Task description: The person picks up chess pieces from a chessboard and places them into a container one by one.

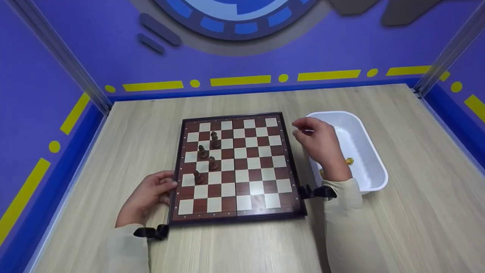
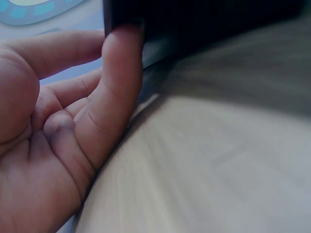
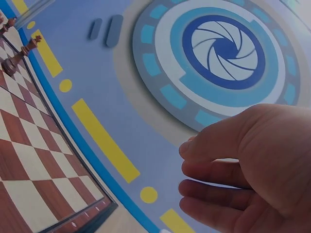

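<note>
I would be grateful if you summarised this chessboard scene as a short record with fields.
Surface: pale wood-grain table
Board: chessboard, opened flat, red-brown and white squares
Pieces on board: four dark chess pieces, upright, all on the left half
Container: white tray, right of the board
Tray contents: small yellowish pieces, partly hidden by the right wrist
Left hand: touches the board's left edge
Right hand: raised between board and tray, nothing visible in its fingers

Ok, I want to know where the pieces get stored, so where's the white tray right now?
In the head view, the white tray sits just right of the chessboard, partly hidden behind the right hand.
</note>
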{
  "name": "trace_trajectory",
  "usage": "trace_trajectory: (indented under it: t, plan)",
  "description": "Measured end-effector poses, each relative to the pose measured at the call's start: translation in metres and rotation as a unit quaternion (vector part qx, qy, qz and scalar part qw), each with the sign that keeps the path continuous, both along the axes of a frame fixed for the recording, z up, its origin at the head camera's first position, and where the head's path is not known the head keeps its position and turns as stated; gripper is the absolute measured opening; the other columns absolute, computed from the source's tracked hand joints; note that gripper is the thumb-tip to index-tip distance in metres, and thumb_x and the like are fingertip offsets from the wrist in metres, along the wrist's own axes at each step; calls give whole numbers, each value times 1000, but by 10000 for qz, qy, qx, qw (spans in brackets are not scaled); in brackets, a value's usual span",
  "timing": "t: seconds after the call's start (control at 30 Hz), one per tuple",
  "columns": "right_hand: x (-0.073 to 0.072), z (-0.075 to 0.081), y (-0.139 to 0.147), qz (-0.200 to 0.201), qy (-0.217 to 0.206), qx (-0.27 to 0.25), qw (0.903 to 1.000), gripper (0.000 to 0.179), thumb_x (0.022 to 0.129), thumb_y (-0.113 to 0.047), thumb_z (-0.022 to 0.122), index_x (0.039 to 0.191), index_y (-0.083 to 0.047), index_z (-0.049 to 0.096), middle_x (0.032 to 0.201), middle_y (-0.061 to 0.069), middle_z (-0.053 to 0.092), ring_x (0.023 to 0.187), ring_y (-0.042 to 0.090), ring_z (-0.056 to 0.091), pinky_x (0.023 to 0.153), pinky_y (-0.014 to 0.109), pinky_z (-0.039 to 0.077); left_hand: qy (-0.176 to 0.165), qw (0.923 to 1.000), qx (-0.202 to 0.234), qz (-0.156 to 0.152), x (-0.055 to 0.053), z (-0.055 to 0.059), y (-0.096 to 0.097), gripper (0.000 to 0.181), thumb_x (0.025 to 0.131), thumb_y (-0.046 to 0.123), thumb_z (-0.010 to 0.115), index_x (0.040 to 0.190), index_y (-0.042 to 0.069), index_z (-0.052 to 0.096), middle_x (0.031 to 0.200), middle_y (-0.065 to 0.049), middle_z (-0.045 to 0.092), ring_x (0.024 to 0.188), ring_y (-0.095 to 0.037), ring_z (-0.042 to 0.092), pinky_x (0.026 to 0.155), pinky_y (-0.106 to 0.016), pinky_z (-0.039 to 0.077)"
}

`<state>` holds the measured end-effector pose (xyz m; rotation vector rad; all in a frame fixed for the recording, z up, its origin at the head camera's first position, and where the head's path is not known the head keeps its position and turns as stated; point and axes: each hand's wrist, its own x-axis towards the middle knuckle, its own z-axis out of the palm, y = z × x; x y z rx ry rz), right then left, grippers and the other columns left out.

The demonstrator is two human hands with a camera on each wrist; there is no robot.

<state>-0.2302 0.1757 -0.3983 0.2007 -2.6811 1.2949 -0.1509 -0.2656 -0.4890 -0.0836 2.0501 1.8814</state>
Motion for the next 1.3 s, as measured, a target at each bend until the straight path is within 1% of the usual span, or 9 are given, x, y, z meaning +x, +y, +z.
trace_trajectory:
  t: [0.13, 0.3, 0.57, 0.7, 0.83, 1.0, 1.1, 1.23, 1.3]
  plan:
    - [1, 0, -8, 34, 101, 74, 9999, 23, 89, -13, 64, 111, -5, 69, 111, 14, 68, 105, 29, 64, 94, 45, 53, -17, 10000, 36, -15, 0, 1, 0, 49, 95, 12, 61, 136, -9, 43, 87, 1, 65, 64, -11, 67, 54, -30, 58]
    - [2, -1, -16, 100, 151, 138, 9997, 24, 89, -15, 66, 110, -7, 70, 110, 13, 70, 101, 27, 65, 90, 43, 54, -47, 9999, 105, 43, 0, -1, -1, 51, 94, 12, 63, 136, -8, 42, 86, 2, 65, 67, -11, 67, 53, -29, 57]
    - [3, -5, -28, 384, 499, 152, 9979, 20, 89, -11, 66, 108, -6, 70, 108, 12, 69, 101, 27, 65, 92, 42, 55, -40, 9998, 162, 111, -1, -3, -1, 49, 93, 9, 62, 134, -8, 42, 84, 4, 63, 62, -9, 65, 50, -28, 57]
    - [5, -7, -36, 504, 638, 300, 9962, 20, 89, -12, 67, 108, -6, 70, 103, 12, 69, 95, 28, 65, 85, 41, 55, -31, 9998, 167, 84, -1, -3, -1, 48, 94, 9, 62, 135, -9, 42, 84, 3, 63, 62, -10, 66, 51, -29, 57]
    - [7, -8, -45, 580, 730, 380, 9949, 20, 89, -15, 68, 107, -8, 71, 100, 11, 70, 89, 28, 63, 78, 39, 52, -38, 9999, 130, 68, -1, -2, -1, 49, 94, 9, 62, 135, -9, 42, 84, 3, 63, 61, -9, 65, 51, -28, 57]
    - [10, -9, -53, 639, 902, 382, 9931, 20, 88, -15, 69, 106, -7, 71, 101, 10, 71, 92, 24, 65, 82, 39, 54, -45, 9999, 76, 57, -1, -1, -2, 50, 94, 10, 62, 136, -9, 42, 84, 3, 64, 57, -8, 63, 50, -26, 56]
    - [11, -9, -57, 686, 965, 407, 9921, 20, 89, -15, 69, 108, -8, 70, 105, 9, 71, 95, 24, 66, 85, 39, 55, -56, 9999, 69, 51, -1, -1, -2, 50, 94, 9, 61, 136, -9, 42, 85, 2, 64, 59, -9, 64, 51, -27, 57]
    - [13, -11, -61, 793, 958, 326, 9917, 22, 89, -16, 69, 110, -8, 70, 108, 8, 69, 98, 23, 65, 88, 39, 56, -102, 9999, -65, 103, -1, -1, 0, 48, 94, 10, 62, 136, -7, 43, 87, 1, 64, 59, -9, 63, 50, -26, 55]
    - [14, -11, -64, 859, 1010, 304, 9907, 22, 90, -15, 68, 110, -8, 70, 108, 8, 69, 98, 23, 65, 87, 39, 57, -134, 9997, -136, 152, -1, 0, 0, 48, 94, 10, 62, 135, -6, 45, 87, 1, 64, 58, -8, 62, 49, -25, 54]
